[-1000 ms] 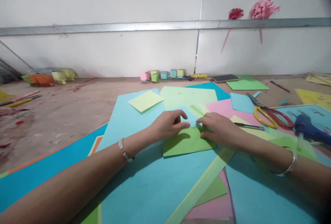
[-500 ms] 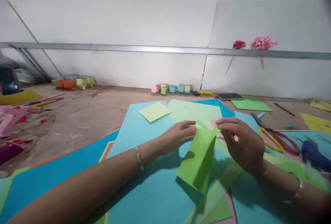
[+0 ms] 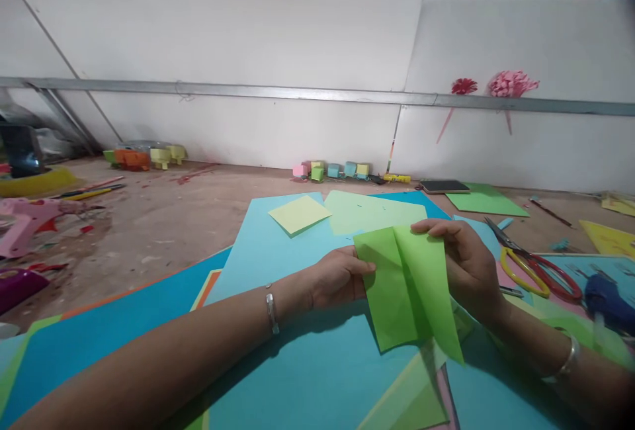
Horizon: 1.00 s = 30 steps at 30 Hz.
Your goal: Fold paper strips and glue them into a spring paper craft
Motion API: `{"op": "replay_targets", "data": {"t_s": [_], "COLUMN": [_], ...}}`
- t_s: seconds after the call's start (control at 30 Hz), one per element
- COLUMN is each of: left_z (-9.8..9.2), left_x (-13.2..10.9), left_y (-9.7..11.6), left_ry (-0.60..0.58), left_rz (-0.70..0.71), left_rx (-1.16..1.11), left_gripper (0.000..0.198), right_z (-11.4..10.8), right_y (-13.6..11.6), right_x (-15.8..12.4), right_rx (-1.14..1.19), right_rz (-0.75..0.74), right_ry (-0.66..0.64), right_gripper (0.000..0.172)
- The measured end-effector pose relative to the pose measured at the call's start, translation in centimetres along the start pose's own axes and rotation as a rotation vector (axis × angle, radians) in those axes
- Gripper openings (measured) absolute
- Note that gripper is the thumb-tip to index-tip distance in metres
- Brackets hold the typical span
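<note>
A folded green paper sheet is held up above the large light blue sheets, its crease running down the middle. My left hand pinches its left edge. My right hand grips its upper right edge from behind, fingers curled over the top. A small yellow-green square and a pale green sheet lie flat just beyond the hands.
Scissors with red and yellow handles and a blue glue gun lie at the right. Small paper cubes line the wall. A pink glue gun and scraps sit at the left. Paper flowers hang on the wall rail.
The green paper was pressed flat on the blue sheet, then both hands lifted it and opened it out, turning its face toward me.
</note>
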<state>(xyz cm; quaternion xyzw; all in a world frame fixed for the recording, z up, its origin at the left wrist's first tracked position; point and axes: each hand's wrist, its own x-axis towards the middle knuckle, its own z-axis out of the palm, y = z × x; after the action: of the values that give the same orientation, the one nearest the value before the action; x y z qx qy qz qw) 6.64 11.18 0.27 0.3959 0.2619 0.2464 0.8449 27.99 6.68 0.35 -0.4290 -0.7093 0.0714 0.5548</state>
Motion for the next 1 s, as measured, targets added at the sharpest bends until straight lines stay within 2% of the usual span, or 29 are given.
{"op": "replay_targets", "data": {"t_s": [0.1, 0.2, 0.3, 0.37, 0.5, 0.6, 0.73, 0.8, 0.9, 1.0], "left_z": [-0.3, -1.0, -1.6, -1.8, -2.0, -2.2, -2.3, -2.3, -2.1, -1.8], "left_x": [0.5, 1.1, 1.5, 1.6, 2.0, 2.2, 2.1, 2.0, 1.6, 1.4], "left_y": [0.0, 0.1, 0.2, 0.2, 0.3, 0.2, 0.0, 0.1, 0.3, 0.4], "left_ry": [0.079, 0.134, 0.164, 0.178, 0.227, 0.245, 0.202, 0.163, 0.091, 0.030], "left_rz": [0.033, 0.055, 0.059, 0.074, 0.140, 0.167, 0.157, 0.147, 0.124, 0.120], "left_rx": [0.016, 0.032, 0.033, 0.023, -0.010, -0.025, -0.012, 0.007, 0.038, 0.088], "left_gripper": [0.030, 0.034, 0.033, 0.032, 0.032, 0.028, 0.031, 0.036, 0.039, 0.037], "right_z": [-0.7, -1.4, -1.7, -1.8, -2.4, -3.0, -2.7, -2.3, -1.7, -1.5], "right_y": [0.9, 0.5, -0.2, -0.1, 1.7, 3.2, 3.9, 3.8, 3.3, 2.7], "right_x": [0.5, 0.9, 1.1, 1.1, 1.2, 1.4, 1.6, 1.7, 1.7, 1.5], "right_rx": [-0.375, -0.710, -0.783, -0.714, -0.599, -0.595, -0.491, -0.384, -0.238, -0.010], "right_rz": [-0.312, -0.695, -0.963, -1.002, -0.824, -0.709, -0.608, -0.508, -0.209, 0.200], "right_ry": [-0.114, -0.185, -0.318, -0.390, -0.420, -0.425, -0.519, -0.500, -0.362, -0.344], "right_gripper": [0.026, 0.041, 0.041, 0.036, 0.033, 0.030, 0.029, 0.031, 0.029, 0.028]}}
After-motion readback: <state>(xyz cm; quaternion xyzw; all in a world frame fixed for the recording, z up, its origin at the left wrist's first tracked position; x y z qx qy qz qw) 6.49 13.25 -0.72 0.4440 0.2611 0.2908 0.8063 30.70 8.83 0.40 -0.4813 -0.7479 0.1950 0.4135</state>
